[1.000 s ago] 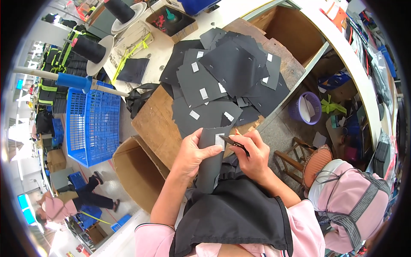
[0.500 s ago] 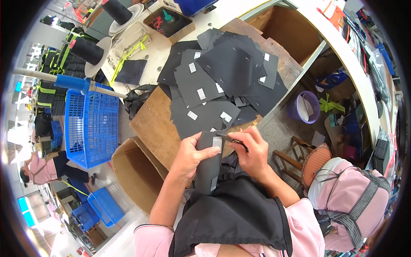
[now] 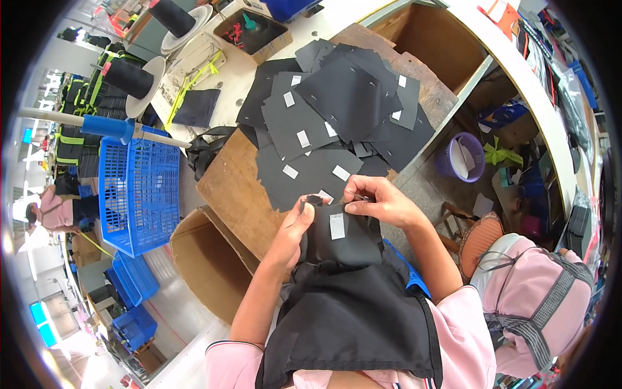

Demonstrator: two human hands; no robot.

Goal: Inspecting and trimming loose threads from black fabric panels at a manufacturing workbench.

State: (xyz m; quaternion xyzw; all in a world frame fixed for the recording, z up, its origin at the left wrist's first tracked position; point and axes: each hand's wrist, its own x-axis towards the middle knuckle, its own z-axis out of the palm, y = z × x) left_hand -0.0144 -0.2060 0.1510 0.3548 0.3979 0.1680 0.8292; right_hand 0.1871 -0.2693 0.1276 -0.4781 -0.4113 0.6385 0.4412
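Observation:
A dark grey-black fabric piece (image 3: 356, 241) with a white label (image 3: 337, 226) hangs between my hands, over the black apron (image 3: 350, 311) on my lap. My left hand (image 3: 291, 230) is closed on its upper left edge, thumb on top. At the upper right edge, my right hand (image 3: 387, 202) pinches the piece between thumb and fingers. A thin dark item partly shows among the right fingers, too small to make out. Just beyond my hands lies a loose pile of similar black pieces (image 3: 343, 97), several bearing white labels.
The pile rests on a worn wooden board (image 3: 223, 172). An open cardboard box (image 3: 207, 259) and a blue plastic crate (image 3: 139, 194) stand at left. Black thread cones (image 3: 129, 78) are at upper left. To the right are a purple basket (image 3: 476, 165) and a seated person in pink (image 3: 525, 298).
The fabric piece has turned from a narrow, folded strip to a wider face with its label towards me. My right hand has moved slightly up and now pinches the edge.

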